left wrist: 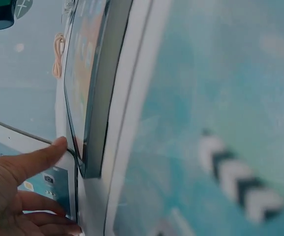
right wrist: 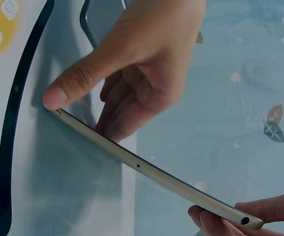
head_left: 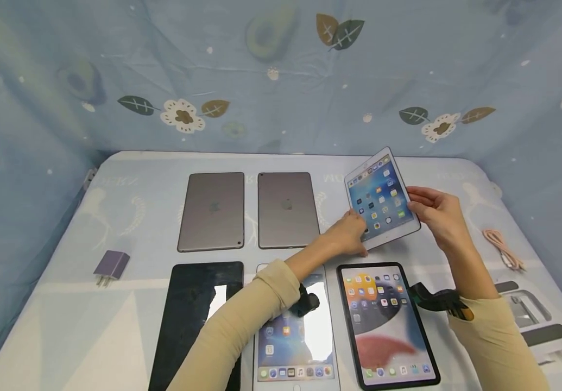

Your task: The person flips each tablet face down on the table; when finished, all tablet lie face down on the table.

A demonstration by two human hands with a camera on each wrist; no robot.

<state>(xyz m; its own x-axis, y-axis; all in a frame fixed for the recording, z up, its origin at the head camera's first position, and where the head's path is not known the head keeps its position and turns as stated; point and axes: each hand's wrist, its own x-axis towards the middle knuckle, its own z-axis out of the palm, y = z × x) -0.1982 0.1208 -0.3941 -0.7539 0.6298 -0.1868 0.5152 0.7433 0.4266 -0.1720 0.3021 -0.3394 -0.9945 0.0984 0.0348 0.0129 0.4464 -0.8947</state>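
A white-framed tablet (head_left: 380, 195) is held up at a tilt above the back right of the table, its screen lit with app icons. My left hand (head_left: 351, 233) grips its lower left edge. On the opposite side, my right hand (head_left: 439, 217) pinches the lower right edge between thumb and fingers. The right wrist view gives the tablet's thin edge (right wrist: 146, 169), with the right hand (right wrist: 132, 69) at one end and the left hand (right wrist: 265, 214) at the other. In the left wrist view, the left hand's thumb (left wrist: 38, 160) lies over the tablet's border.
Two grey tablets (head_left: 214, 212) (head_left: 288, 209) lie face down at the back. In front lie a dark-screened tablet (head_left: 188, 309), a lit white tablet (head_left: 271, 358) and a black-framed lit tablet (head_left: 383, 326). A purple charger plug (head_left: 112, 265) sits left; a coiled pink cable (head_left: 500, 247) lies right.
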